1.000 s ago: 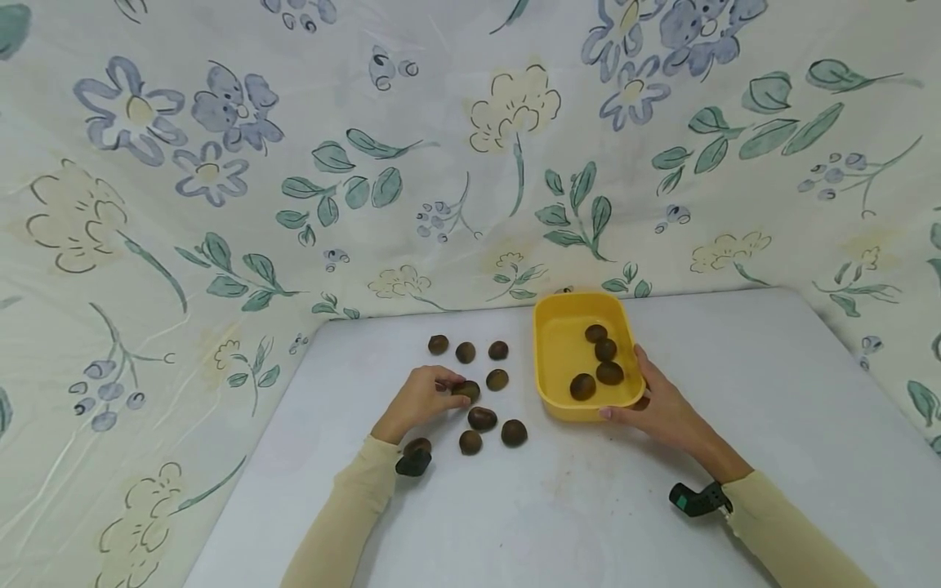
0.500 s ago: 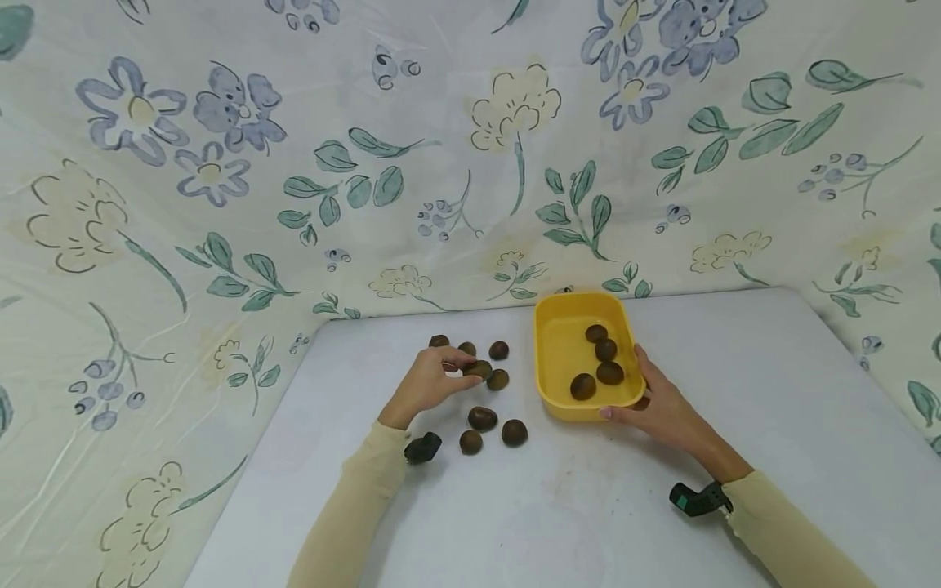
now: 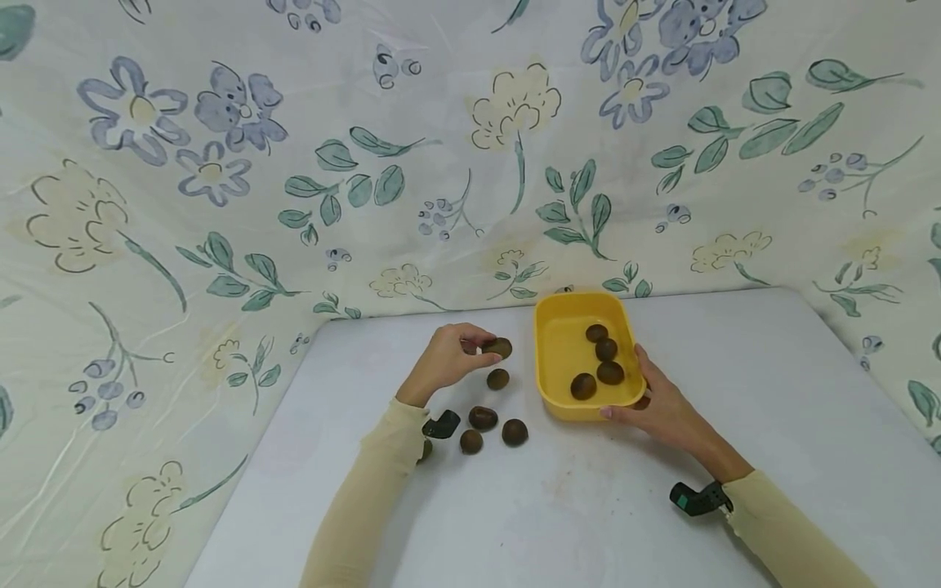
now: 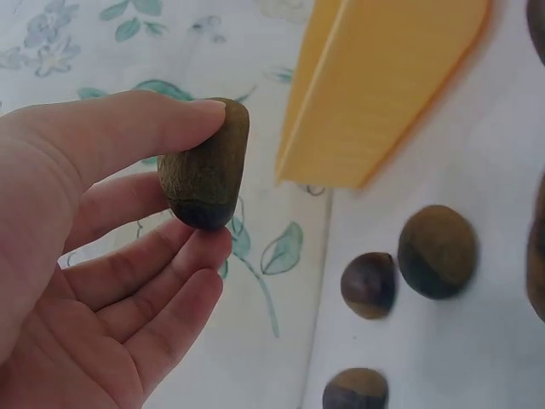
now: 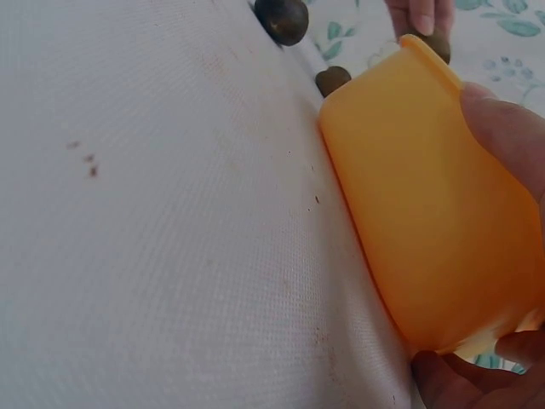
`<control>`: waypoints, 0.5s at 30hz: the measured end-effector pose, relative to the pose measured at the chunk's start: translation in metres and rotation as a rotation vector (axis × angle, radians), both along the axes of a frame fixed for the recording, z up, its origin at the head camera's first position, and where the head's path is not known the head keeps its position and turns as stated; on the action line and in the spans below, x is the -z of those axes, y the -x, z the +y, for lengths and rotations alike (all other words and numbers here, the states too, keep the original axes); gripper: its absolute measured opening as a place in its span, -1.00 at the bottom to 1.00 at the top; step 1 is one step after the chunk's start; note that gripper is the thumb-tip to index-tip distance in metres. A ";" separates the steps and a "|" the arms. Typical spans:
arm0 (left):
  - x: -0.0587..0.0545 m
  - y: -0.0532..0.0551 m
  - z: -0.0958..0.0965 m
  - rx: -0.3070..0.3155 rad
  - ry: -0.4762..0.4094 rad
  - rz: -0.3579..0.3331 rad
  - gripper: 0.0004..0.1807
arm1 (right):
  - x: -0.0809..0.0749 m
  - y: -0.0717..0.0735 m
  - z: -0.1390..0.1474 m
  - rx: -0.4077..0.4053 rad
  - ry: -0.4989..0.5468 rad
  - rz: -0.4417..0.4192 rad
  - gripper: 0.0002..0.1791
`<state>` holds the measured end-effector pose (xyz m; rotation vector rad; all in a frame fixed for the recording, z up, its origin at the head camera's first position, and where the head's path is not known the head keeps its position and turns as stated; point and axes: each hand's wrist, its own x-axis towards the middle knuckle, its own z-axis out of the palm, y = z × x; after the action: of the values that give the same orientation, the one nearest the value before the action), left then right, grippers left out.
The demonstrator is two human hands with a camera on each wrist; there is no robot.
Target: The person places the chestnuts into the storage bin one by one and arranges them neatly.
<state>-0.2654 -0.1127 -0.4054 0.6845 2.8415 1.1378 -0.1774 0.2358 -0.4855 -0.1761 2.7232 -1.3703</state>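
Observation:
My left hand [image 3: 454, 356] pinches a brown chestnut [image 4: 209, 166] between thumb and fingertips, left of a yellow plastic tub [image 3: 550, 347]. In the left wrist view the chestnut shows a paler upper part and a dark lower end. My right hand [image 3: 660, 410] grips the near right corner of the tub, thumb [image 5: 502, 119] along the rim and fingers at its underside. Several chestnuts lie inside the tub toward its right, one of them a chestnut [image 3: 583, 386] near the front. Another chestnut [image 3: 497, 379] rests on the table just below the held one.
Several more chestnuts lie on the white table [image 3: 588, 514], among them a long chestnut [image 3: 483, 418] and a round chestnut [image 3: 515, 433]. One is partly covered by the left wrist camera [image 3: 442, 425]. A floral cloth [image 3: 456, 204] rises behind the table.
My left hand has lifted the chestnut and carried it away from me and to the right, over the others toward the tub. The right hand and tub have stayed still.

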 end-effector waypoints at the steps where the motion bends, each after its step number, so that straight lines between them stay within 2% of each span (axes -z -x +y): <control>1: -0.001 0.001 0.002 0.005 0.000 0.005 -0.60 | 0.000 0.000 0.000 -0.001 0.001 0.001 0.48; 7: -0.010 0.010 0.018 0.030 0.007 0.020 -0.61 | 0.000 0.000 0.001 -0.005 0.008 0.001 0.48; 15: -0.025 0.018 0.043 0.050 0.021 -0.006 -0.59 | -0.003 0.000 0.000 0.004 0.001 -0.027 0.49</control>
<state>-0.2833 -0.0702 -0.3804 0.7453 2.8096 1.0993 -0.1777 0.2354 -0.4829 -0.1504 2.7021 -1.3653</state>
